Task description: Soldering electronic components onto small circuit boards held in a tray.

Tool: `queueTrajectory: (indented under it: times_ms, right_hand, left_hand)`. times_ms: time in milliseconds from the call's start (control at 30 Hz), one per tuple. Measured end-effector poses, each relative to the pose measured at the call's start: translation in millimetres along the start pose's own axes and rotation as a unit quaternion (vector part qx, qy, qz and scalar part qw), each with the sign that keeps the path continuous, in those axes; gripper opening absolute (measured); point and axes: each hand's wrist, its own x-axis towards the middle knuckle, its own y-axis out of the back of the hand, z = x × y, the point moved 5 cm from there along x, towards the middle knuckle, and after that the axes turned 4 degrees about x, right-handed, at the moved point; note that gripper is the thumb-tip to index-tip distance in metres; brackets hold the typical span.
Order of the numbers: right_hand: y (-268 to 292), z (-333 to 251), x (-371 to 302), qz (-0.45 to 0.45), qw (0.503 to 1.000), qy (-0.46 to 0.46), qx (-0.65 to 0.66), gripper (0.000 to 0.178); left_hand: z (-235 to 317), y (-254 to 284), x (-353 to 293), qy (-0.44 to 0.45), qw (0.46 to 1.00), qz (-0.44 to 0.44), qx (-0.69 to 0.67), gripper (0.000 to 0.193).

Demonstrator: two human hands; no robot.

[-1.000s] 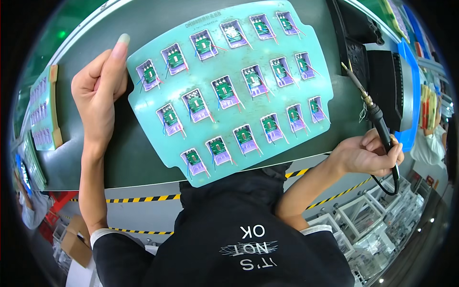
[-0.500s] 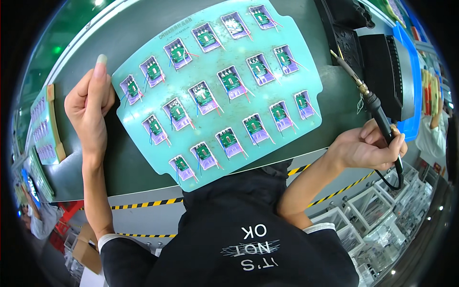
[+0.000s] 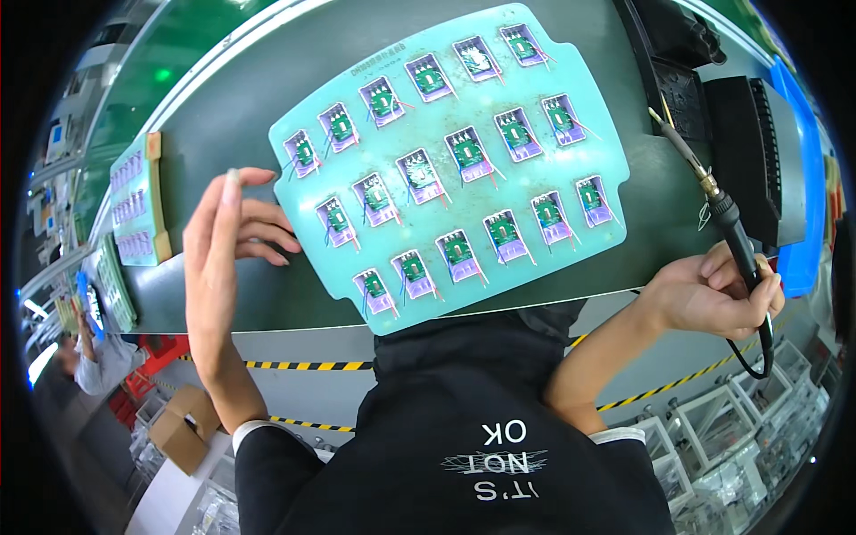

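Observation:
A pale green tray (image 3: 332,94) lies tilted on the dark table, its near edge reaching my body. Rows of small purple cases sit in it, each with a green circuit board (image 3: 468,152) and thin red and blue wires. My left hand (image 3: 223,227) is at the tray's left edge, fingers stretched and apart, fingertips close to the rim; whether they touch it I cannot tell. Off to the right of the tray, my right hand (image 3: 709,290) grips a soldering iron (image 3: 729,218) by its black handle. Its metal tip points up and away, apart from the boards.
A second tray with purple parts (image 3: 134,201) stands at the table's left end. At the right are a black stand (image 3: 682,111), a black ribbed box (image 3: 749,160) and a blue bin (image 3: 810,178). Clear boxes fill the lower right; another person (image 3: 107,366) is far left.
My left hand has gone from curled fingers with the thumb up to spread fingers at the tray's edge. The whole view has shifted. My right hand still grips the soldering iron.

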Motion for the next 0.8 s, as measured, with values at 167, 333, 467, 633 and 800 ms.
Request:
queueTrajectory:
  times_ms: [167, 333, 467, 633, 800]
  right_hand:
    - [1, 3, -1, -0.005, 1.0, -0.009, 0.023, 0.022]
    - [13, 4, 4, 0.009, 0.999, -0.009, 0.037, 0.021]
    - [12, 6, 4, 0.005, 0.999, -0.011, 0.039, 0.02]
    - [9, 6, 2, 0.003, 0.999, -0.007, 0.048, 0.021]
    - [5, 5, 0, -0.01, 0.999, -0.004, 0.05, 0.022]
  left_hand:
    - [5, -8, -22, 0.047, 0.995, -0.035, -0.077, 0.05]
    - [1, -17, -24, 0.053, 0.984, -0.089, -0.145, 0.054]
    - [-2, -19, -25, 0.066, 0.978, -0.12, -0.158, 0.053]
    - [-7, -24, -22, 0.082, 0.972, -0.165, -0.145, 0.048]
    - [-12, -25, -9, 0.093, 0.949, -0.212, -0.214, 0.042]
